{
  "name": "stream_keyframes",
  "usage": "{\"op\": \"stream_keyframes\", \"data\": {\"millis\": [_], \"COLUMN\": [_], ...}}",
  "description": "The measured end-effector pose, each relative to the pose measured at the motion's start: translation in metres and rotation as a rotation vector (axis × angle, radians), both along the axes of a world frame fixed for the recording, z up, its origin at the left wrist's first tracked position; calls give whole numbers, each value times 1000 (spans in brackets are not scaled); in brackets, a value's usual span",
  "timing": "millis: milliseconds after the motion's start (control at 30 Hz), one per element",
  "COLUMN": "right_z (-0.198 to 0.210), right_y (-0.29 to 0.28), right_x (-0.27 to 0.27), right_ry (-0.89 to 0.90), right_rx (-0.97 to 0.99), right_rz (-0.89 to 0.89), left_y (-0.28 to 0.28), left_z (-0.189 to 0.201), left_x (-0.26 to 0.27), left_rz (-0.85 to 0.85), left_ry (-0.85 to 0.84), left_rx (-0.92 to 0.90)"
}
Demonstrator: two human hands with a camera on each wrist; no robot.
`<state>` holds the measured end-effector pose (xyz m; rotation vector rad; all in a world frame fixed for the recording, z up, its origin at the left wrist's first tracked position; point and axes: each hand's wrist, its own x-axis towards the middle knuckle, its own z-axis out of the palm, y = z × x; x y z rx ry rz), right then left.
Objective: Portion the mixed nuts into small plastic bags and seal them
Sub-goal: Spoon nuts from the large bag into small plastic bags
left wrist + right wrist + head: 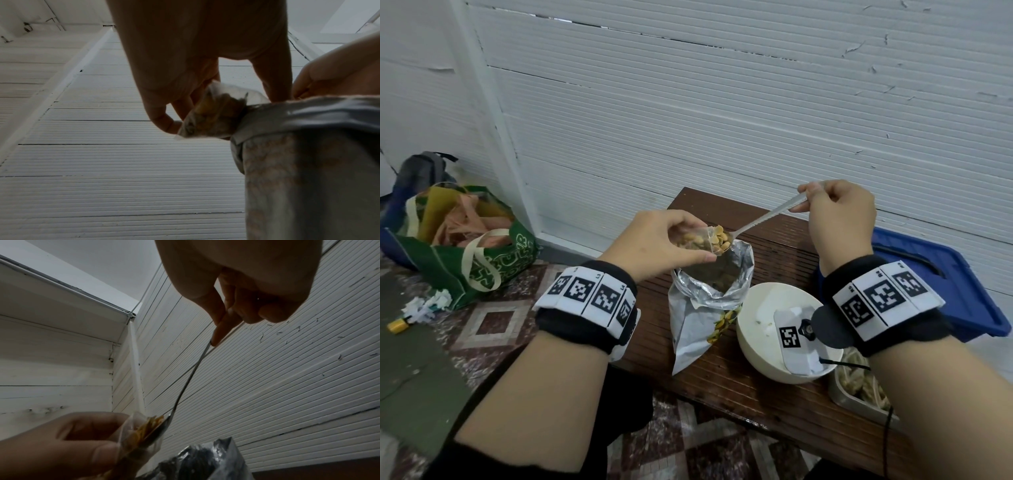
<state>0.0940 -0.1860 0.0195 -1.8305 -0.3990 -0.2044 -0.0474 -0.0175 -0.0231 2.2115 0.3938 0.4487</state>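
My left hand (pixel 654 240) pinches a small clear plastic bag (pixel 697 241) holding some nuts, above the open foil nut packet (pixel 709 291) on the wooden table (pixel 774 394). The small bag (pixel 209 116) hangs from the fingers in the left wrist view, next to the packet's rim (pixel 298 116). My right hand (pixel 839 216) grips the end of a metal spoon (pixel 763 219). The spoon's bowl, heaped with yellow nuts (pixel 720 240), sits at the bag's mouth. In the right wrist view the spoon (pixel 185 386) slants down into the bag (pixel 141 431).
A white bowl (pixel 756 349) with a tagged card stands right of the packet. A metal tray (pixel 859 387) of pale strips lies at the table's right edge, a blue crate lid (pixel 935 274) beyond it. A green shopping bag (pixel 469 246) sits on the tiled floor at left.
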Motion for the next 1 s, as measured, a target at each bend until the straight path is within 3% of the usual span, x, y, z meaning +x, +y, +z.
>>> {"op": "stream_keyframes", "data": {"millis": [467, 767, 1000], "right_z": [3, 12, -2], "right_y": [6, -11, -20], "right_x": [-19, -6, 5], "right_ry": [-191, -192, -126], "right_rx": [190, 352, 194], "right_rz": [169, -34, -117], "left_y": [-7, -2, -1], "left_z": [-2, 1, 4], "left_x": [3, 1, -1], "left_rz": [55, 81, 110], "left_ry": [-72, -136, -210], "left_rx": [-17, -106, -175]}}
